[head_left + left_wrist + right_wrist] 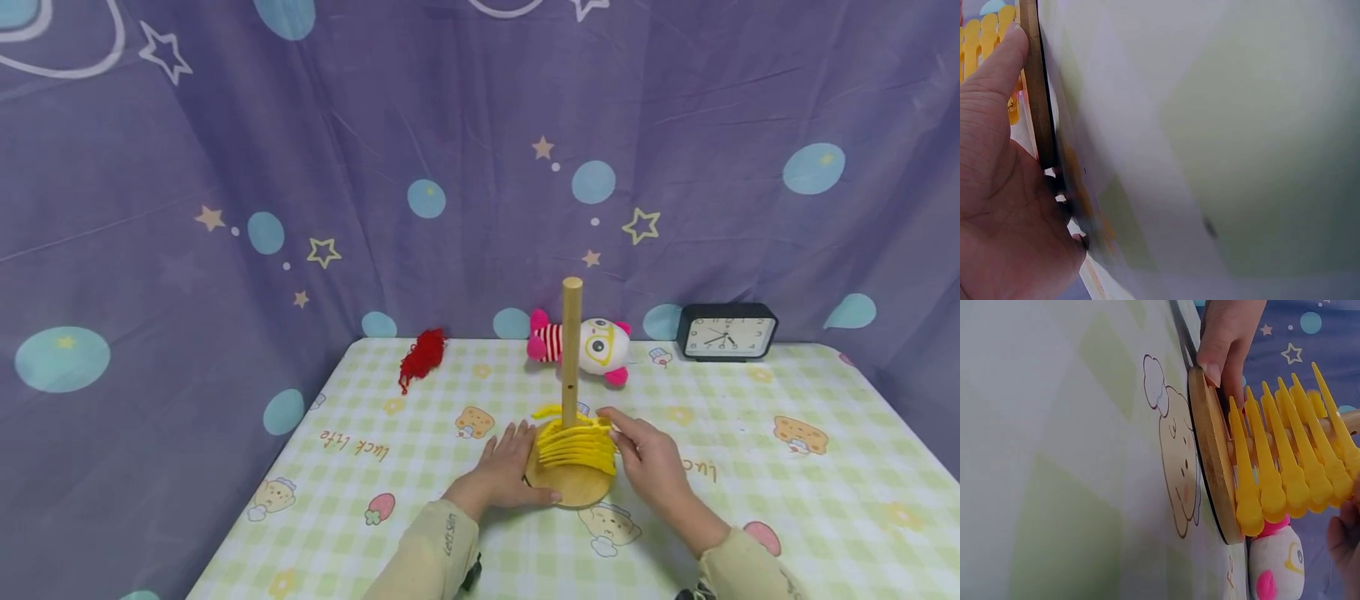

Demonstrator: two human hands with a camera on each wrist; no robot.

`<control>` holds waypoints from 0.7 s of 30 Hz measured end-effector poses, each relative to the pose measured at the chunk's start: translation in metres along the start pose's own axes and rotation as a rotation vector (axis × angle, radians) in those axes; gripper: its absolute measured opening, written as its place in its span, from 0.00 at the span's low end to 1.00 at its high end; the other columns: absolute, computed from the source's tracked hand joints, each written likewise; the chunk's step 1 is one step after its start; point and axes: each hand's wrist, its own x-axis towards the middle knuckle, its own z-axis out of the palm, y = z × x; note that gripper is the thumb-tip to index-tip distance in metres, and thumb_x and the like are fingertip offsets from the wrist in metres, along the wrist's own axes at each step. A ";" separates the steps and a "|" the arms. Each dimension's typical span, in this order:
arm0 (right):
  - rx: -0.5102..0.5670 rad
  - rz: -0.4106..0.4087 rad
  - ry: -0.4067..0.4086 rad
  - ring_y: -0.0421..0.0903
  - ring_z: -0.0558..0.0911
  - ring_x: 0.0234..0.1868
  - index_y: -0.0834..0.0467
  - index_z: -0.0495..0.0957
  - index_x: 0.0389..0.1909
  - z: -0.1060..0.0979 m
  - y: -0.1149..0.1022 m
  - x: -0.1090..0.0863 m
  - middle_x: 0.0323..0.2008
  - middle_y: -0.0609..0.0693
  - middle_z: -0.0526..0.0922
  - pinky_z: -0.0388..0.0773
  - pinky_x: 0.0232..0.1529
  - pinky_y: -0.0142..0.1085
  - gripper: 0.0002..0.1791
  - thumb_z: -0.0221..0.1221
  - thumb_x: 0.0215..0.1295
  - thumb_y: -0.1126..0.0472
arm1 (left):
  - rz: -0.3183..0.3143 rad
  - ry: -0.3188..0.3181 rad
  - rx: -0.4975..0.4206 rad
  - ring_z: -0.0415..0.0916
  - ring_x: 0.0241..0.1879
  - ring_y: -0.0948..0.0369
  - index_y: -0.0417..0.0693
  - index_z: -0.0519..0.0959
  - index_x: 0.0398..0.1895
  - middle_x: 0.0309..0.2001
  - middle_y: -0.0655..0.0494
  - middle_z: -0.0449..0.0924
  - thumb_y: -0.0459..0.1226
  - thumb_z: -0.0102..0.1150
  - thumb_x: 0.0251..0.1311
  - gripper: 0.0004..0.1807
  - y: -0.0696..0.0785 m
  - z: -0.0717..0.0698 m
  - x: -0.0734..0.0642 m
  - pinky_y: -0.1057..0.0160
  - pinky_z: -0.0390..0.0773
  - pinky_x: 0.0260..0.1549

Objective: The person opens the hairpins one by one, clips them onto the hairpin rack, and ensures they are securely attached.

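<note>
A wooden stand has an upright post [572, 350] on a round base [573, 487]. Several yellow curved plastic pieces [573, 450], each with a pointed tip and a rounded end, lie stacked around the post's foot. My left hand [506, 471] holds the base at its left side, thumb [1212, 372] on the front rim and fingers reaching round the far side. At the stack's right, my right hand [652, 462] pinches the end of the uppermost yellow piece [1335, 419] between thumb and index finger. The left wrist view shows the base's edge [1038, 94] against the left thumb.
Behind the post lies a pink and white stuffed toy [600, 346]. A black-framed clock [727, 332] stands at the back right, and red yarn [423, 357] lies at the back left. A checked cloth [825, 517] covers the table, with a purple curtain [480, 100] behind it.
</note>
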 end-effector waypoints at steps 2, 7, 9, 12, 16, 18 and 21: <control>0.015 -0.017 -0.030 0.49 0.84 0.45 0.56 0.78 0.60 -0.002 0.001 -0.001 0.50 0.53 0.84 0.83 0.43 0.42 0.21 0.58 0.67 0.71 | 0.002 -0.006 0.000 0.32 0.77 0.56 0.52 0.43 0.79 0.79 0.55 0.36 0.71 0.59 0.48 0.63 0.003 -0.003 -0.002 0.49 0.35 0.72; 0.020 0.024 -0.104 0.43 0.79 0.36 0.55 0.69 0.68 -0.010 0.003 -0.004 0.55 0.51 0.81 0.80 0.35 0.33 0.27 0.58 0.69 0.66 | 0.012 -0.005 -0.004 0.33 0.77 0.54 0.48 0.43 0.79 0.79 0.52 0.38 0.69 0.60 0.49 0.62 0.008 -0.009 -0.006 0.47 0.36 0.72; 0.020 0.065 -0.114 0.40 0.74 0.30 0.53 0.67 0.70 -0.013 0.004 -0.006 0.49 0.49 0.82 0.75 0.29 0.31 0.29 0.59 0.69 0.63 | 0.012 -0.013 0.002 0.33 0.77 0.54 0.48 0.42 0.79 0.79 0.52 0.37 0.70 0.59 0.50 0.62 0.008 -0.010 -0.006 0.48 0.36 0.72; 0.010 0.115 -0.098 0.39 0.75 0.30 0.52 0.68 0.69 -0.020 0.006 -0.011 0.42 0.48 0.83 0.75 0.30 0.30 0.27 0.60 0.69 0.60 | 0.014 -0.015 0.005 0.33 0.77 0.53 0.49 0.42 0.79 0.79 0.52 0.37 0.69 0.59 0.50 0.62 0.009 -0.011 -0.007 0.48 0.36 0.72; 0.001 0.138 -0.066 0.40 0.77 0.33 0.53 0.72 0.65 -0.028 0.013 -0.017 0.45 0.50 0.83 0.77 0.32 0.31 0.24 0.59 0.69 0.60 | 0.015 -0.004 -0.010 0.33 0.77 0.53 0.48 0.44 0.79 0.79 0.51 0.38 0.69 0.60 0.48 0.63 0.006 -0.011 -0.008 0.47 0.36 0.72; -0.004 0.144 -0.054 0.41 0.78 0.33 0.54 0.73 0.64 -0.033 0.016 -0.020 0.47 0.51 0.83 0.77 0.32 0.32 0.23 0.59 0.69 0.61 | 0.020 0.006 -0.030 0.34 0.77 0.53 0.48 0.44 0.79 0.78 0.51 0.38 0.69 0.62 0.48 0.63 0.004 -0.012 -0.008 0.47 0.36 0.72; -0.022 0.172 -0.045 0.42 0.79 0.33 0.55 0.73 0.64 -0.040 0.021 -0.024 0.47 0.54 0.84 0.77 0.31 0.33 0.22 0.57 0.70 0.60 | 0.019 0.007 -0.036 0.32 0.77 0.53 0.48 0.43 0.79 0.79 0.51 0.37 0.68 0.62 0.48 0.63 0.001 -0.012 -0.009 0.47 0.34 0.72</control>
